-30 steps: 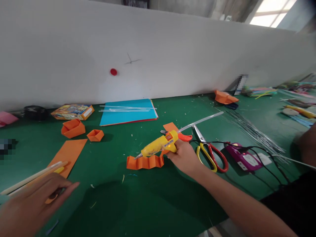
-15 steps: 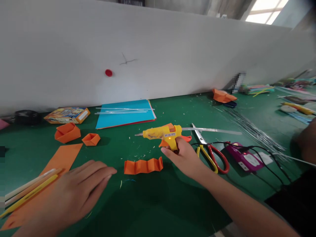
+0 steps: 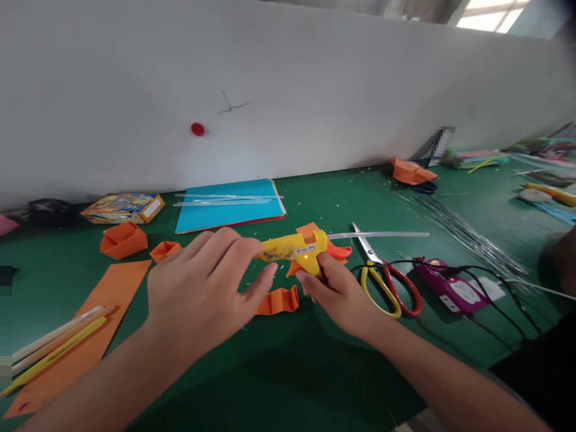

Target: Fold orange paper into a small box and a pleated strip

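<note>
A yellow hot glue gun point(image 3: 288, 247) is held by its handle in my right hand point(image 3: 335, 288), nozzle end to the left. A clear glue stick point(image 3: 382, 234) sticks out of its back, and a small orange light glows on its side. My left hand point(image 3: 207, 282) is raised at the gun's front end and hides the nozzle. Its thumb stands apart from the fingers; whether it touches the gun I cannot tell. Below lies a zigzag-folded orange paper strip point(image 3: 281, 301), partly covered by the left hand. More orange folded paper point(image 3: 308, 228) shows behind the gun.
Scissors point(image 3: 391, 288) and a purple power adapter point(image 3: 450, 285) with black cables lie right. Orange paper boxes point(image 3: 123, 240), an orange sheet point(image 3: 119, 288) and pencils point(image 3: 67, 345) are left. Blue paper point(image 3: 229, 216) lies before the white partition point(image 3: 315, 90); wires point(image 3: 472, 234) are far right.
My left hand has moved up and right from the table to the glue gun's front end. Less of the glue stick shows behind the gun. The right hand has barely moved.
</note>
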The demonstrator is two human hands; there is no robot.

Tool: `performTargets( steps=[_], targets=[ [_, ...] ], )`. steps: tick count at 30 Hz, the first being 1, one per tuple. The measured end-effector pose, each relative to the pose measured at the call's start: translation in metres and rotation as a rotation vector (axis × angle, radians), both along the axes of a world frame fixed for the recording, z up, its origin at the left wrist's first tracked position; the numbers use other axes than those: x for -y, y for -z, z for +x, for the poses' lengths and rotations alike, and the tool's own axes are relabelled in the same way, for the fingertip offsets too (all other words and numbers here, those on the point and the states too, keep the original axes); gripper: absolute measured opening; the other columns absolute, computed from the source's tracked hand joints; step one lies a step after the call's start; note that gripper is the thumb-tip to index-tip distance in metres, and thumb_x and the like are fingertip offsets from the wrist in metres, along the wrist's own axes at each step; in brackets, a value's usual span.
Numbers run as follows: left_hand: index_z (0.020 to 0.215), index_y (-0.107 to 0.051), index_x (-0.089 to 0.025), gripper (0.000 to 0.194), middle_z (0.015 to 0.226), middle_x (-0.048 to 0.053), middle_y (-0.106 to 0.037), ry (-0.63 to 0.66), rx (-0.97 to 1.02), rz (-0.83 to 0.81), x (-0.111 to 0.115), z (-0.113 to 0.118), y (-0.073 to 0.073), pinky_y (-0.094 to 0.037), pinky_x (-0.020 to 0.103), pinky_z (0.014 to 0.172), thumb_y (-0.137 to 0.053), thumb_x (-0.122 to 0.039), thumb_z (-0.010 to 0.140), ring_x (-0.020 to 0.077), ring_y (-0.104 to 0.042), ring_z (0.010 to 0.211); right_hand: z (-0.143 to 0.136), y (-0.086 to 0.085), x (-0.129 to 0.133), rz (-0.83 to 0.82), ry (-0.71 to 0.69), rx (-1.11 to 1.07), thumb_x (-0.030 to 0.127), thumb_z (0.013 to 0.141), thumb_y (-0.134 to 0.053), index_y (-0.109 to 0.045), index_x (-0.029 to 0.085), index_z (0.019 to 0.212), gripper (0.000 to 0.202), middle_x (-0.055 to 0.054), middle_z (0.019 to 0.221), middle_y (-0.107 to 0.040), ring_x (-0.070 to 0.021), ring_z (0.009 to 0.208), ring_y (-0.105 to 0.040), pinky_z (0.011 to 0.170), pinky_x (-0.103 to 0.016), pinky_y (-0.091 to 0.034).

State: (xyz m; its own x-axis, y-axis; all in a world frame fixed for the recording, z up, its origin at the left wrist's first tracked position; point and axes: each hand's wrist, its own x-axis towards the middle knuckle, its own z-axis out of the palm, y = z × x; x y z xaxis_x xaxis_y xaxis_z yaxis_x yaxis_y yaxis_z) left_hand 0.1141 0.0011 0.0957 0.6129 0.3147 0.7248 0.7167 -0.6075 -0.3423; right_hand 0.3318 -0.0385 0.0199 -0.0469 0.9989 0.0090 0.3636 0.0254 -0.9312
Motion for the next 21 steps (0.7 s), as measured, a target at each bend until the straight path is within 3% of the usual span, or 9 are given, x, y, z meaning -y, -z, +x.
performTargets(
  steps=[7,14,21],
  targets=[
    [0.084,-0.057,-0.020,0.014,0.076,0.002,-0.063,-0.057,0.044,-0.105,-0.005,0.018,0.007,-0.036,0.030,0.050,-0.065,-0.031,0.083,0.0179,-0.061,0.068,0.000,0.000,0.000,0.008,0.022,0.014,0.050,0.096,-0.055,-0.044,0.023,0.082,0.032,0.003,0.070,-0.051,-0.0123,0.056,-0.046,0.049,-0.026,-0.031],
    [0.085,-0.057,-0.021,0.011,0.078,0.001,-0.065,-0.037,0.069,-0.142,-0.004,0.019,0.010,-0.039,0.030,0.056,-0.065,-0.027,0.080,0.0180,-0.063,0.072,-0.001,0.000,0.000,-0.004,0.016,-0.013,0.048,0.096,-0.056,-0.042,0.023,0.081,0.032,0.006,0.065,-0.044,-0.0105,0.052,-0.038,0.046,-0.025,-0.027],
    [0.086,-0.054,-0.021,0.012,0.080,0.000,-0.065,-0.047,0.095,-0.159,-0.003,0.023,0.013,-0.036,0.030,0.053,-0.064,-0.026,0.082,0.0170,-0.063,0.074,-0.001,-0.001,-0.001,-0.011,0.031,-0.027,0.050,0.095,-0.057,-0.043,0.023,0.082,0.032,0.005,0.067,-0.046,-0.0105,0.053,-0.038,0.046,-0.024,-0.029]
  ],
)
